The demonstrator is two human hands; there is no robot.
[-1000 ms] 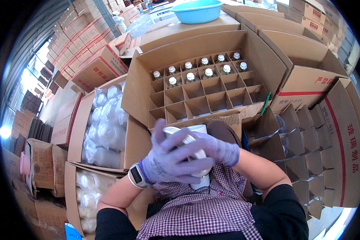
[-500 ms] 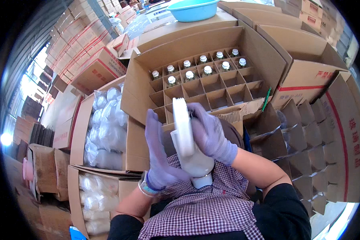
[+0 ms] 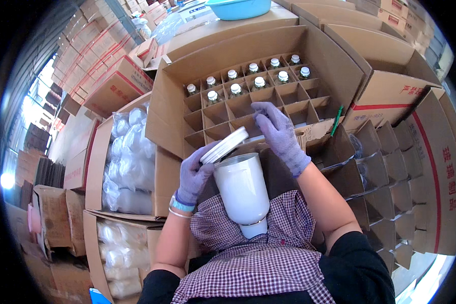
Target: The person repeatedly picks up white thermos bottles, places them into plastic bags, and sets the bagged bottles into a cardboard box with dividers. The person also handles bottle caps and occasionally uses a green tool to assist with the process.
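Note:
My gloved left hand [image 3: 191, 177] grips a round white lid [image 3: 225, 145], holding it tilted just above the left rim of a white jar [image 3: 242, 190]. The jar leans in my lap against a checked apron, its mouth uncovered and facing up and away; the narrower end with a thin metallic band points toward me. To the right of the lid, my gloved right hand [image 3: 280, 133] is raised with loosely bent fingers and holds nothing. Beyond both hands, a divided cardboard box [image 3: 228, 45] contains several white-capped bottles [image 3: 235, 90] in its far rows.
At left, open boxes hold plastic-wrapped white pieces [image 3: 131, 167]. A carton with cardboard dividers [image 3: 385, 187] stands at right, with a green strip [image 3: 336, 121] near its edge. An open carton [image 3: 390, 91] is behind it. A blue basin [image 3: 240, 9] sits at the back.
The lid has come away from the jar's mouth in my left hand. My right hand has let go and moved up and right. The view has shifted slightly.

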